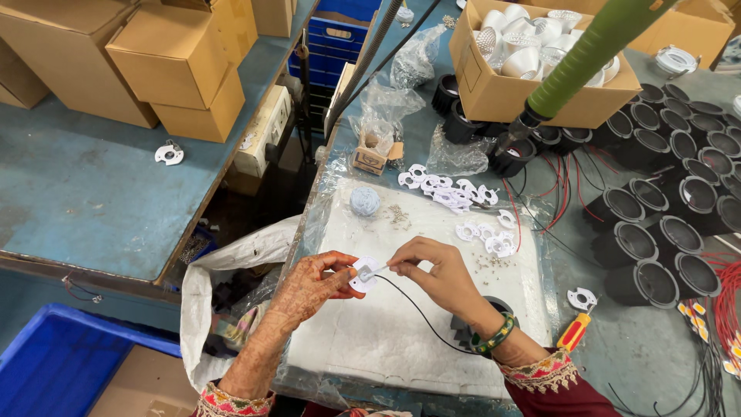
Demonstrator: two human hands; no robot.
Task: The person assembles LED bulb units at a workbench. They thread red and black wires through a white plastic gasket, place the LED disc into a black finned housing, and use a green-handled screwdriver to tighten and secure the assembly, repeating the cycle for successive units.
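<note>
Two hands busy | left hand [309, 287] pinches white disc [363, 276] steady | right hand [436, 274] grips black wire [421, 313], feeding its tip to the disc.

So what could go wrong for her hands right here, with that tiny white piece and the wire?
The left hand and right hand pinch a small white disc by their fingertips, so it could slip. The thin black wire trails under the right wrist and might snag and tug loose. Tiny screws lie loose on the white pad; a sweeping sleeve could scatter them.
</note>
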